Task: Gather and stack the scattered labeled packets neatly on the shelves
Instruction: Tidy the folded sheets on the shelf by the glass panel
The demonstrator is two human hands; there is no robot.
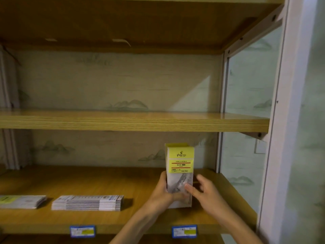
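An upright bundle of packets (179,166) with a yellow label stands on its short end on the lower wooden shelf (98,184), towards the right. My left hand (162,191) grips its lower left side. My right hand (204,192) is at its lower right side, thumb on the front face, fingers relaxed. A flat stack of packets (88,202) lies on the same shelf left of centre. Another flat stack (21,201) with a yellow label lies at the far left.
The middle shelf (133,120) above holds nothing in view. A white metal upright (222,110) and a glass side panel (249,106) close the unit on the right. Two blue shelf tags, one at the left (82,231) and one at the right (184,231), hang on the lower shelf's front edge.
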